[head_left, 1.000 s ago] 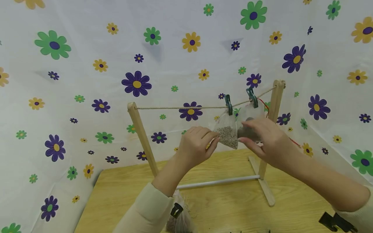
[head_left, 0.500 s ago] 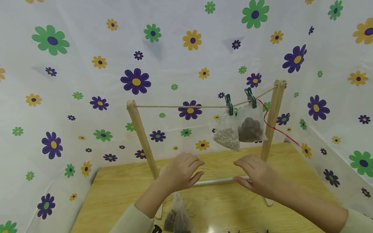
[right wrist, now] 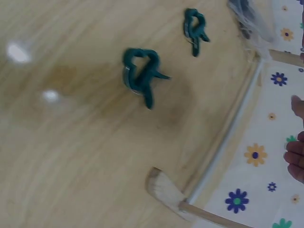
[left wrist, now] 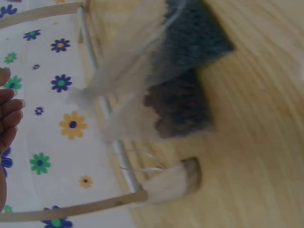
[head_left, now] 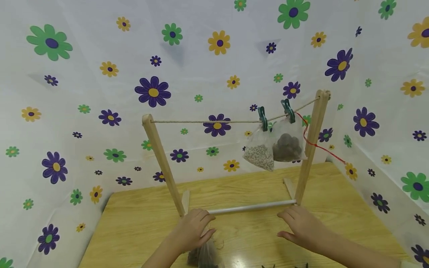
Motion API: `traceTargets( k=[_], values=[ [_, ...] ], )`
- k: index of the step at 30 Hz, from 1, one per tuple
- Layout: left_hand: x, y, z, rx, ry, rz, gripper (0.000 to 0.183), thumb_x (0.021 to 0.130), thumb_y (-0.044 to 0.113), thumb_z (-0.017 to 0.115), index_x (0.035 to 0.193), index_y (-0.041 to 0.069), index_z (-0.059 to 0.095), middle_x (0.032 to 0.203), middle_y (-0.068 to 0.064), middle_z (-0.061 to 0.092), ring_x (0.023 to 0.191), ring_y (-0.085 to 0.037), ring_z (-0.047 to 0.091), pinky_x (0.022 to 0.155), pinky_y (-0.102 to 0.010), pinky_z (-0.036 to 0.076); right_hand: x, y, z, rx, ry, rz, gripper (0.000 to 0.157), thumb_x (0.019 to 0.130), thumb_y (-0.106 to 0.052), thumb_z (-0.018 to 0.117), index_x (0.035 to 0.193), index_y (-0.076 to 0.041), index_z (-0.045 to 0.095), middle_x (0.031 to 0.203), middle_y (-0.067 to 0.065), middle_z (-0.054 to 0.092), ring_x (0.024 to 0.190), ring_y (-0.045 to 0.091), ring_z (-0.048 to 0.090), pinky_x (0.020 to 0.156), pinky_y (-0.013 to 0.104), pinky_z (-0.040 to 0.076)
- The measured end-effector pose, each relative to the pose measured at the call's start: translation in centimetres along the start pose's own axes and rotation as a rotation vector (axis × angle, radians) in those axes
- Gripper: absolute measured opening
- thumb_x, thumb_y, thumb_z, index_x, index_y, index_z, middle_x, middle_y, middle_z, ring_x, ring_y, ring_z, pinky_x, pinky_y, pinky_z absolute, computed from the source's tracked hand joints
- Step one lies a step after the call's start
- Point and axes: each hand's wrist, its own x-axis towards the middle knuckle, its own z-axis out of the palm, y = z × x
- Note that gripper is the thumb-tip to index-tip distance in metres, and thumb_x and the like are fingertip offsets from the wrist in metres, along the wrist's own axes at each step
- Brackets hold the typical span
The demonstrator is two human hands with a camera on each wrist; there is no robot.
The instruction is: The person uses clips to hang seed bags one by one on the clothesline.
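Observation:
My left hand (head_left: 192,232) hovers with relaxed fingers low over two sheer pouches on the table, partly covering them in the head view. One pouch (left wrist: 194,40) holds fine dark bits, the other (left wrist: 180,107) coarser brownish chunks. Across from it my right hand (head_left: 303,227), loosely bent and holding nothing, is above the table near two loose green spring clips (right wrist: 141,71). On the cord (head_left: 201,121) hang a pouch of pale grains (head_left: 259,155) and a pouch of round brown lumps (head_left: 287,147), each pinched by a green clip (head_left: 263,119).
A wooden stand with a left post (head_left: 162,163), a right post (head_left: 311,149) and a grey crossbar (head_left: 251,207) stands on the wood-grain table (head_left: 134,216). Red string (head_left: 325,150) trails from the right pouch. Flower-printed cloth (head_left: 187,82) surrounds the table.
Both hands have let go of the hanging pouches and come down toward the table, moving apart. The pouches stay clipped on the cord, now fully in sight.

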Motion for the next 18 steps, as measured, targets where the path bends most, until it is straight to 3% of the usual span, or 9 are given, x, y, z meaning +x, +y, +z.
traceTargets(
  k=[2, 5, 8, 10, 12, 15, 18],
  values=[
    [-1.1, 0.1, 0.3, -0.005, -0.011, -0.031, 0.025, 0.091, 0.032, 0.062, 0.095, 0.008, 0.066, 0.088, 0.001, 0.063, 0.080, -0.014, 0.060, 0.074, -0.029, 0.050, -1.1, -0.1, 0.3, -0.024, -0.066, -0.009, 0.057, 0.095, -0.053, 0.036, 0.094, -0.003, 0.064, 0.085, 0.002, 0.062, 0.077, 0.017, 0.060, 0.068, 0.031, 0.051],
    [-2.7, 0.2, 0.9, -0.033, -0.025, -0.094, 0.025, 0.082, 0.029, 0.072, 0.094, 0.008, 0.065, 0.088, 0.001, 0.062, 0.081, -0.014, 0.060, 0.074, -0.030, 0.050, -2.5, -0.2, 0.5, -0.071, -0.165, -0.030, 0.049, 0.090, -0.053, 0.053, 0.092, -0.005, 0.064, 0.083, 0.001, 0.062, 0.077, 0.016, 0.059, 0.068, 0.030, 0.051],
    [-4.1, 0.5, 1.6, -0.078, -0.056, -0.200, 0.028, 0.078, 0.029, 0.076, 0.094, 0.008, 0.065, 0.086, 0.002, 0.061, 0.078, -0.011, 0.057, 0.070, -0.028, 0.049, -3.8, -0.2, 0.5, -0.078, -0.268, -0.016, 0.048, 0.077, -0.051, 0.070, 0.090, -0.005, 0.063, 0.081, 0.002, 0.062, 0.075, 0.016, 0.059, 0.067, 0.029, 0.050],
    [-5.0, 0.8, 1.9, -0.107, -0.095, -0.294, 0.029, 0.079, 0.031, 0.075, 0.093, 0.007, 0.065, 0.084, 0.001, 0.061, 0.074, -0.009, 0.055, 0.066, -0.027, 0.048, -4.5, -0.5, 0.6, -0.055, -0.356, 0.037, 0.050, 0.074, -0.052, 0.072, 0.087, -0.005, 0.062, 0.077, 0.002, 0.060, 0.070, 0.016, 0.058, 0.063, 0.028, 0.050],
    [-5.8, 1.1, 2.1, -0.161, -0.158, -0.418, 0.031, 0.082, 0.035, 0.072, 0.092, 0.006, 0.065, 0.081, 0.001, 0.060, 0.070, -0.008, 0.053, 0.061, -0.025, 0.046, -5.1, -0.8, 0.8, -0.006, -0.487, 0.136, 0.052, 0.076, -0.056, 0.068, 0.082, -0.004, 0.061, 0.071, 0.002, 0.058, 0.064, 0.015, 0.056, 0.057, 0.027, 0.049],
    [-6.7, 1.7, 2.4, -0.289, -0.267, -0.604, 0.038, 0.089, 0.041, 0.063, 0.093, 0.003, 0.065, 0.080, 0.001, 0.059, 0.067, -0.007, 0.052, 0.058, -0.023, 0.045, -6.0, -1.6, 0.9, 0.146, -0.693, 0.390, 0.054, 0.078, -0.057, 0.066, 0.073, -0.004, 0.057, 0.061, 0.000, 0.051, 0.053, 0.012, 0.049, 0.049, 0.026, 0.046],
    [-7.3, 2.3, 2.9, -0.422, -0.323, -0.748, 0.043, 0.092, 0.043, 0.058, 0.097, 0.001, 0.064, 0.082, 0.003, 0.059, 0.069, -0.006, 0.052, 0.059, -0.023, 0.046, -6.5, -2.3, 1.2, 0.297, -0.857, 0.687, 0.051, 0.077, -0.052, 0.069, 0.069, -0.003, 0.056, 0.059, 0.000, 0.048, 0.053, 0.013, 0.048, 0.051, 0.033, 0.050]
  ],
)
